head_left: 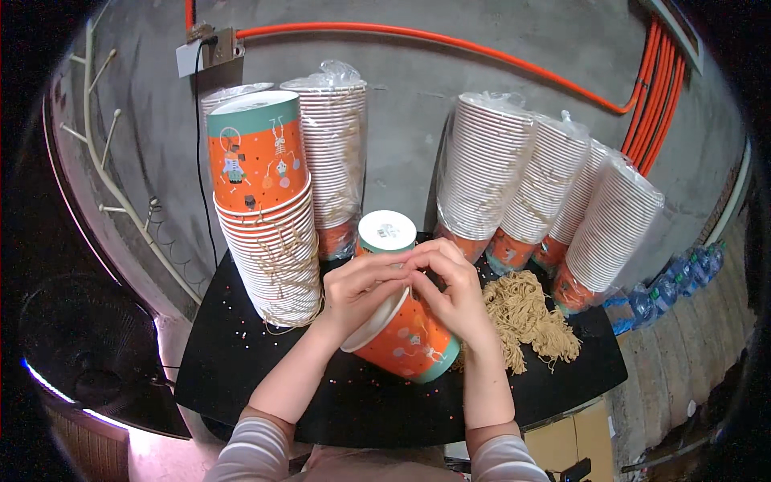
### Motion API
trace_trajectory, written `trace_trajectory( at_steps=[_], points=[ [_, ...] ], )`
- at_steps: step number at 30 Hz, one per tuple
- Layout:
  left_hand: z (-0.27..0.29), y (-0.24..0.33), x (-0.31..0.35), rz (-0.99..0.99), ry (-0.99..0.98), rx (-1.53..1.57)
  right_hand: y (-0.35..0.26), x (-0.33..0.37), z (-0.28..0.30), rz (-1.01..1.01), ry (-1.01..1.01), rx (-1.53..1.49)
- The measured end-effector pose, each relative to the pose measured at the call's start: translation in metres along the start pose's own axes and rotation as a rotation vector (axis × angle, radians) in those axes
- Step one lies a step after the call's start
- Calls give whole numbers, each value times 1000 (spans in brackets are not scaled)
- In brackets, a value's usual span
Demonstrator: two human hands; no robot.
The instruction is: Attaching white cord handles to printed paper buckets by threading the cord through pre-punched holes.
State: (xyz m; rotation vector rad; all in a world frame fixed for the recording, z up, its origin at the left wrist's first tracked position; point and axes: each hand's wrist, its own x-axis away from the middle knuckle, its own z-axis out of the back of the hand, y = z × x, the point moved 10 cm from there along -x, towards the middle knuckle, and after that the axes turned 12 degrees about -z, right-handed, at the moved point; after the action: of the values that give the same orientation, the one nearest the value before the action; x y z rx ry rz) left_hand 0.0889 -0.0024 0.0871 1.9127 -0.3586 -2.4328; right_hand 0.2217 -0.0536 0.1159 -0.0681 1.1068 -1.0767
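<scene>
An orange paper bucket [414, 341] with a green band at its base and little skeleton drawings lies tilted in front of me. Its white rim faces up and left. At that rim my left hand [365, 285] and my right hand [446, 277] meet, fingertips pinched together. The right thumb presses on the bucket's wall; the left fingers curl over the rim. Whatever thin thing may be between the fingertips is hidden. Just behind my hands an upside-down bucket [385, 231] shows its white base. A heap of tan cords [530, 317] lies beside my right wrist.
On the black table [385, 414] a tall nested stack of buckets [269, 257] with cords hanging off it stands at the left. Plastic-wrapped stacks [490, 169] line the back. Small bits are scattered on the tabletop. Bottles [662, 293] lie beyond its right edge.
</scene>
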Motion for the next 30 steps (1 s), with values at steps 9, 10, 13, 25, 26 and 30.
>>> trace_trajectory(
  at_steps=[9,10,13,25,26,30],
  points=[
    [3,8,-1,-23,64,-25,-3,4,-1,-186,96,-63],
    [2,5,1,35,92,-11,-1,4,-1,-132,136,4],
    [-4,-1,6,172,119,-30,0,0,-6,-57,173,144],
    [10,-10,13,442,-368,-339,62,7,-81,-250,-364,-300],
    [6,-24,18,455,-389,-292,62,6,-79,-202,-346,-248],
    [-5,-65,39,569,-461,-180,86,7,-90,-230,-372,-123]
  ],
)
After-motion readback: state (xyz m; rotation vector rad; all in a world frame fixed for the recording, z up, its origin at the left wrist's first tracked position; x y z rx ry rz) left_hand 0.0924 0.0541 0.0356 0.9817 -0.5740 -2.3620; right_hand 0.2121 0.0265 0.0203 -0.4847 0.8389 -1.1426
